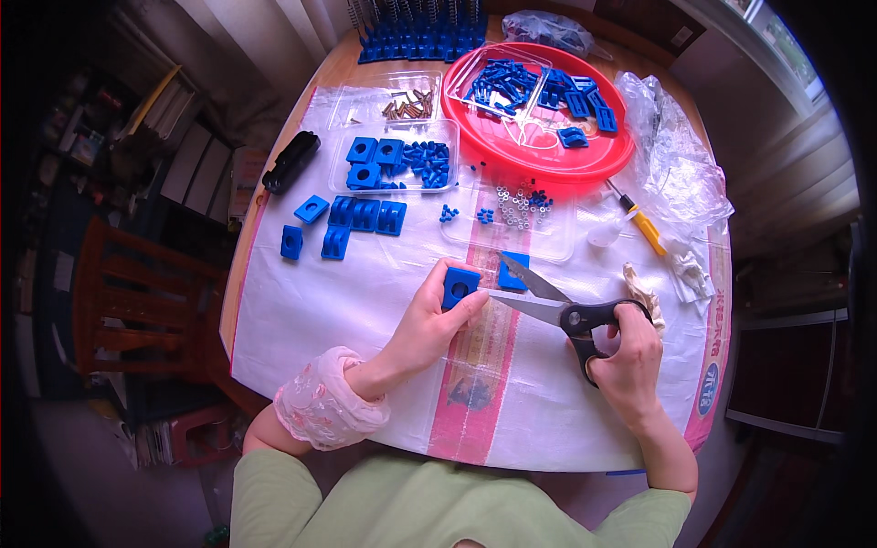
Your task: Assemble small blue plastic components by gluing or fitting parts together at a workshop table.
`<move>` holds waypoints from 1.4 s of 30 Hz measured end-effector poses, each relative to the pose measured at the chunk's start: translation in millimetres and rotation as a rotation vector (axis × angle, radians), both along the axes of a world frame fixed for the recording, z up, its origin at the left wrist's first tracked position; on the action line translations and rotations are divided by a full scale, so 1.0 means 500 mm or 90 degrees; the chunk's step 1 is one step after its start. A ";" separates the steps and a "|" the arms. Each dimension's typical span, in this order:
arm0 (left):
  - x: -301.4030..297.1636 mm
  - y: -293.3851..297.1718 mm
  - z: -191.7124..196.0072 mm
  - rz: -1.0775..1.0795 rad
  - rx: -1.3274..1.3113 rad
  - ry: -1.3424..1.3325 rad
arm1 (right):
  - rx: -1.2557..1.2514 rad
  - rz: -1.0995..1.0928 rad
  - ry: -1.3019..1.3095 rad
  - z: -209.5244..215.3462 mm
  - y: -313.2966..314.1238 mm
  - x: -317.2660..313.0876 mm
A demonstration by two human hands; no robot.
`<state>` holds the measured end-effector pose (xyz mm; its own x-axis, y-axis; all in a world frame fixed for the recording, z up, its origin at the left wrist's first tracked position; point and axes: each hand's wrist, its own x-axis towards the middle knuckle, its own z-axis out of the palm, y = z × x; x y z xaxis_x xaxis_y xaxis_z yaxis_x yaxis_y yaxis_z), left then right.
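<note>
Between the thumb and fingers of my left hand (438, 315) is a blue plastic block (460, 285) with a round hole in its face. My right hand (628, 352) grips the black handles of a pair of scissors (548, 309). Their blades are spread apart and point left; the lower blade's tip reaches close to the held block, and whether it touches I cannot tell. Just beyond the upper blade lies another blue block (514, 271), partly covered by it.
A red round tray (603, 169) holds many blue parts. Clear plastic boxes (402, 189) contain blue pieces and brass-coloured screws. Several blue blocks (364, 216), a black case (292, 162), white rings (523, 208), a yellow-handled screwdriver (647, 228) and crumpled clear plastic (676, 155) lie around.
</note>
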<state>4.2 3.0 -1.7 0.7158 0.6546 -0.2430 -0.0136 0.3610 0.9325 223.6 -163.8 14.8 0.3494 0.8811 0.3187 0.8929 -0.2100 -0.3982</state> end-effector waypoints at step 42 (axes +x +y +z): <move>0.001 -0.001 0.000 0.010 -0.026 -0.009 | -0.025 -0.011 0.024 -0.008 -0.003 0.003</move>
<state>4.6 2.7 -1.6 0.7093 0.6554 -0.2597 -0.0333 0.3991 0.9163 225.1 -165.4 10.9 0.3757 0.8864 0.2704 0.8736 -0.2414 -0.4226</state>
